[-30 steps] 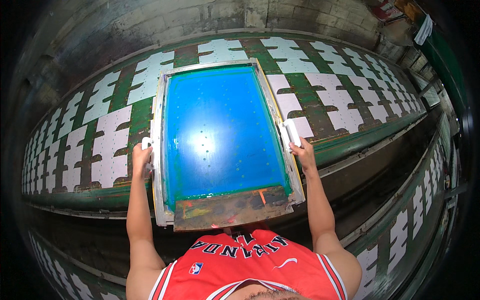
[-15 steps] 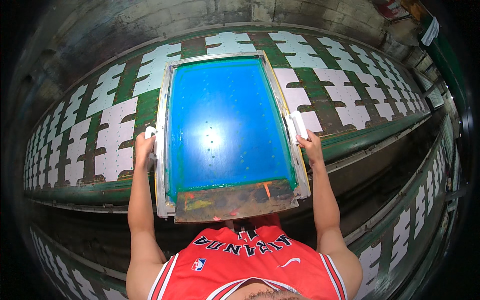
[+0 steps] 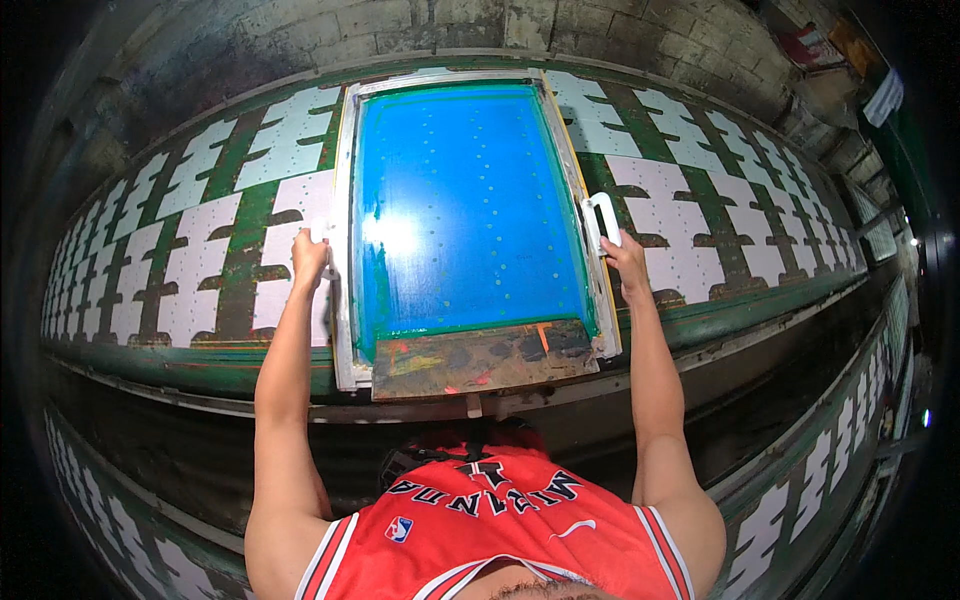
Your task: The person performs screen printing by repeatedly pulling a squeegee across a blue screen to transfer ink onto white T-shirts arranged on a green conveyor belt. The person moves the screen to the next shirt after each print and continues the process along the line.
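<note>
A large printing screen with blue mesh, small pale dots and a metal frame rests over the long green table. A paint-stained board runs along its near end. My left hand is closed on the handle at the screen's left side, mostly hidden by my fingers. My right hand is closed on the lower part of the white right handle. Pale pink cut panels and pale blue ones, with small dots, lie on the table beside the screen.
More lengths of green surface with pale panels run along the lower right and lower left, beyond a dark gap below the table. A block wall stands behind. A white cloth hangs at the top right.
The screen and both hands on it have moved up in the view, away from my body, and slightly right, with my arms reaching farther over the table.
</note>
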A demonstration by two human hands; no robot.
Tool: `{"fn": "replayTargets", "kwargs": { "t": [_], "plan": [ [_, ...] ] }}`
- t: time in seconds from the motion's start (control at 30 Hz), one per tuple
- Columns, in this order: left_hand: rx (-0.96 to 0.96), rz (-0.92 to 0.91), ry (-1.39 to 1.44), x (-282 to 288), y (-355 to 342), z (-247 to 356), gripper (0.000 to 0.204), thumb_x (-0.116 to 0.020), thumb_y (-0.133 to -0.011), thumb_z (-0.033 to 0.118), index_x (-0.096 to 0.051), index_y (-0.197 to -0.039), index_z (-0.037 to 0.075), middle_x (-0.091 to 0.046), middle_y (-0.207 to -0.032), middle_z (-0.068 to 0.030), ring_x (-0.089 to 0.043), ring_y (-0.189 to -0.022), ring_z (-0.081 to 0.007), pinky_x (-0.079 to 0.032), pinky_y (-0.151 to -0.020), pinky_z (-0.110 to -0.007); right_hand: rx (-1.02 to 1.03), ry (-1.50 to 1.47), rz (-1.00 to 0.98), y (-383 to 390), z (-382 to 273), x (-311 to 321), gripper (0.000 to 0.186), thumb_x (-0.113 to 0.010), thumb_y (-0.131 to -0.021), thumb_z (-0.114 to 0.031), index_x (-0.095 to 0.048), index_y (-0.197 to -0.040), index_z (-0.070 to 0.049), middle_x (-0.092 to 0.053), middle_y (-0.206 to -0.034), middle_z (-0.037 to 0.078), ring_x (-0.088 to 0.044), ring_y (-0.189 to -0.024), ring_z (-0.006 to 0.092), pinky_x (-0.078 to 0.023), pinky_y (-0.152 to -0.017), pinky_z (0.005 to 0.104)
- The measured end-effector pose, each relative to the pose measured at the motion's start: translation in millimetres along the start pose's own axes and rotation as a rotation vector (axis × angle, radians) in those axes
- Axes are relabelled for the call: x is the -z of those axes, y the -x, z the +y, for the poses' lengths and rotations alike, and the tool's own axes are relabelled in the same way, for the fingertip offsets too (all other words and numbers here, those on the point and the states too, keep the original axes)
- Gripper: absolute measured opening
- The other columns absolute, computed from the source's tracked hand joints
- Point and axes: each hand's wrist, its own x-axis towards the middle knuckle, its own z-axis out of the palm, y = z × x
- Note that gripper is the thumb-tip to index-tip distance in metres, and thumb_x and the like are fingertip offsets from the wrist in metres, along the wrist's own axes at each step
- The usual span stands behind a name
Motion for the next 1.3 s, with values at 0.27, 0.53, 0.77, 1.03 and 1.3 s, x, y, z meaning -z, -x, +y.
{"fn": "replayTargets", "kwargs": {
  "t": [0.27,0.53,0.77,1.03,1.3],
  "plan": [
    [0.179,-0.038,0.002,-59,56,44,0.035,-0.068,-0.082,0.006,-0.068,-0.116,-0.002,-0.073,-0.105,-0.0256,-0.072,-0.099,-0.0369,-0.053,-0.085,-0.044,-0.130,-0.091,-0.092,-23,61,71,0.055,-0.069,-0.090,-0.041,-0.060,-0.129,-0.004,-0.065,-0.119,0.010,-0.059,-0.112,0.0220,-0.044,-0.099,0.0423],
    [0.161,0.006,-0.025,-67,77,61,0.040,-0.066,-0.079,0.000,-0.066,-0.119,-0.002,-0.073,-0.106,-0.0238,-0.071,-0.100,-0.0357,-0.053,-0.087,-0.042,-0.162,-0.150,-0.129,-24,77,93,0.059,-0.069,-0.091,-0.041,-0.056,-0.134,-0.003,-0.065,-0.124,0.011,-0.059,-0.116,0.0216,-0.043,-0.101,0.0423],
    [0.165,-0.011,-0.026,-78,89,61,0.042,-0.062,-0.078,0.001,-0.064,-0.119,-0.006,-0.071,-0.108,-0.0282,-0.070,-0.101,-0.0386,-0.052,-0.089,-0.044,-0.202,-0.127,-0.140,-26,80,107,0.063,-0.068,-0.093,-0.037,-0.052,-0.142,-0.001,-0.063,-0.130,0.012,-0.057,-0.120,0.0220,-0.043,-0.101,0.0421],
    [0.151,-0.023,-0.131,-92,112,82,0.048,-0.063,-0.078,0.003,-0.064,-0.125,-0.003,-0.070,-0.111,-0.0294,-0.069,-0.106,-0.0425,-0.052,-0.093,-0.046,-0.225,-0.123,-0.112,-18,92,123,0.063,-0.069,-0.092,-0.036,-0.053,-0.141,-0.001,-0.063,-0.130,0.013,-0.057,-0.119,0.0232,-0.044,-0.101,0.0425],
    [0.190,-0.063,-0.149,-103,118,91,0.042,-0.060,-0.083,0.008,-0.065,-0.124,-0.001,-0.071,-0.108,-0.0284,-0.070,-0.103,-0.0417,-0.053,-0.090,-0.047,-0.249,-0.114,-0.105,-24,101,132,0.061,-0.068,-0.093,-0.036,-0.054,-0.140,-0.001,-0.064,-0.129,0.012,-0.058,-0.119,0.0224,-0.045,-0.100,0.0426]
  ]
}}
